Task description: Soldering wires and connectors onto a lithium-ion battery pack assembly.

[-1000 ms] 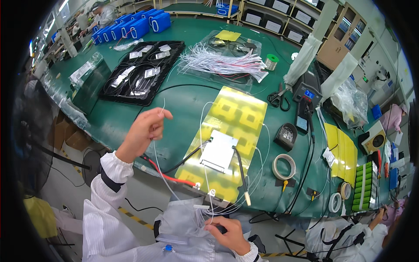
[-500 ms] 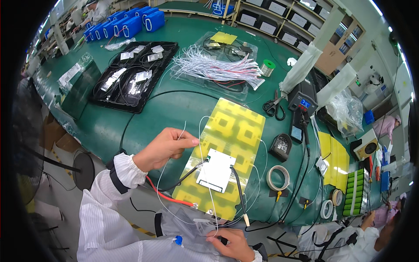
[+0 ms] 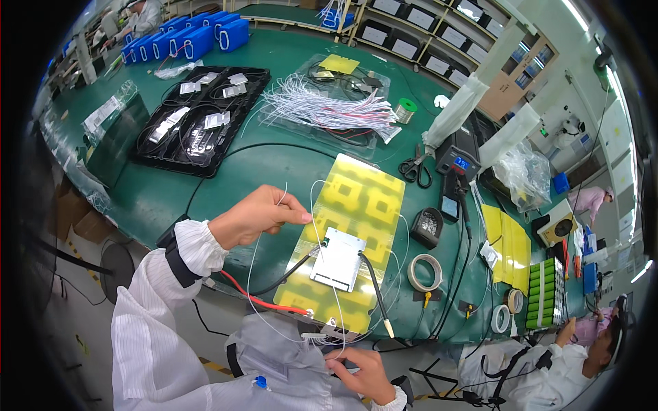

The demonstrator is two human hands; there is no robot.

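Observation:
My left hand (image 3: 266,216) is closed in a pinch on a thin white wire (image 3: 255,264), beside the left edge of a yellow-covered battery pack (image 3: 380,198). On the pack lies a silver-white circuit module (image 3: 337,257), with a black cable (image 3: 372,291) on its right and another on its left. A red cable (image 3: 264,301) reaches the pack's near edge. Below that edge, my right hand (image 3: 363,373) has its thumb and finger together on a white wire (image 3: 340,322), close to a small white connector (image 3: 314,336). The wire runs up across the module.
Behind the pack lie a bundle of white wires (image 3: 322,103) and a black tray (image 3: 179,161) of modules. To the right are scissors (image 3: 416,168), a soldering station (image 3: 458,161), a tape roll (image 3: 425,272) and green cells (image 3: 541,291). A co-worker (image 3: 548,370) sits at lower right.
The view has shifted slightly, so the bench things appear further left. Both hands keep their pinches on the wire, each slightly higher in the picture.

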